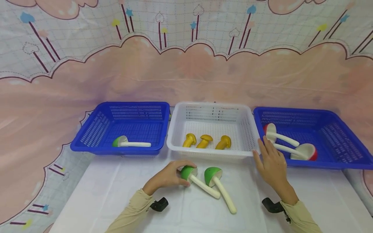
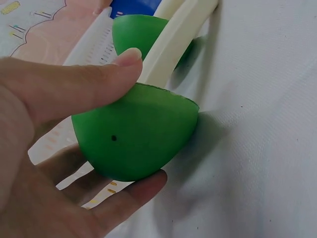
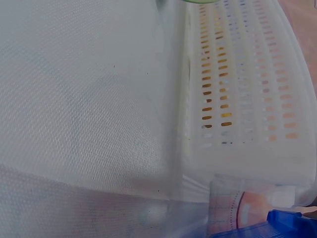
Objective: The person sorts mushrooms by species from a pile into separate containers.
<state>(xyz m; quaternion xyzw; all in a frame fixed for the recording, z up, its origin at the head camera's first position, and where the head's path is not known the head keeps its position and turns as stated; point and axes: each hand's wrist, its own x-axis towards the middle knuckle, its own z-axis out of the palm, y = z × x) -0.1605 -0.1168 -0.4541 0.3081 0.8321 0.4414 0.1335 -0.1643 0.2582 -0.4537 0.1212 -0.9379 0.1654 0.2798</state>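
My left hand (image 1: 170, 174) has its thumb and fingers round the green cap of a toy mushroom (image 1: 204, 187). In the left wrist view the thumb lies along one side of this green cap (image 2: 141, 136) and fingers touch the other. Beside it on the table lies a second green-capped toy mushroom (image 1: 225, 194), its pale stem slanting toward the front. My right hand (image 1: 272, 163), fingers extended, is at the near edges of the white basket (image 1: 209, 152) and the right blue basket (image 1: 329, 164). Nothing is seen gripped in it.
A left blue basket (image 1: 116, 152) contains one green-capped toy mushroom (image 1: 131, 143). Three yellow toy mushrooms (image 1: 205, 141) lie in the white basket. The right blue basket contains two red-capped toy mushrooms (image 1: 306, 152). A patterned cloth (image 1: 186, 74) hangs behind the white-covered table (image 1: 96, 194).
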